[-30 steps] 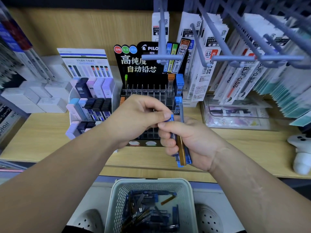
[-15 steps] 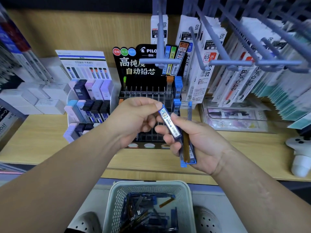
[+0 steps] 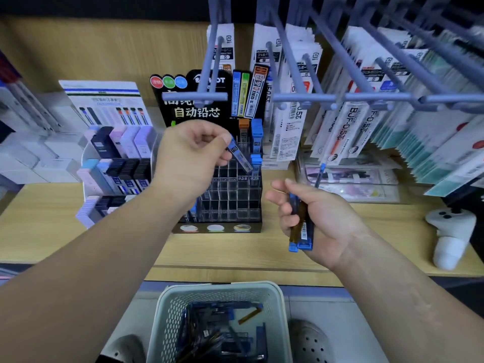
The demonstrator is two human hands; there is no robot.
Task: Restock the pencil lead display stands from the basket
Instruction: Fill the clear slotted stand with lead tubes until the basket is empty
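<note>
My left hand (image 3: 191, 153) pinches one blue-capped lead tube (image 3: 240, 158), tilted, just above the upper rows of the black tiered display stand (image 3: 230, 203). Most of the stand's clear slots look empty; a few blue and orange tubes (image 3: 255, 137) stand at its top right. My right hand (image 3: 314, 218) grips a small bundle of lead tubes (image 3: 301, 229), blue and amber, to the right of the stand, above the shelf. A white mesh basket (image 3: 167, 318) below the shelf holds several more tubes.
A white stand of pastel lead cases (image 3: 115, 163) sits left of the black one. Grey peg hooks (image 3: 301, 98) with hanging refill packs (image 3: 348, 121) jut out overhead on the right. A white figurine (image 3: 450, 231) stands on the wooden shelf (image 3: 47, 226) at far right.
My left hand has pulled one tube out of the bundle and carried it up and away toward the stand. My hands have separated; the right one keeps the rest.
</note>
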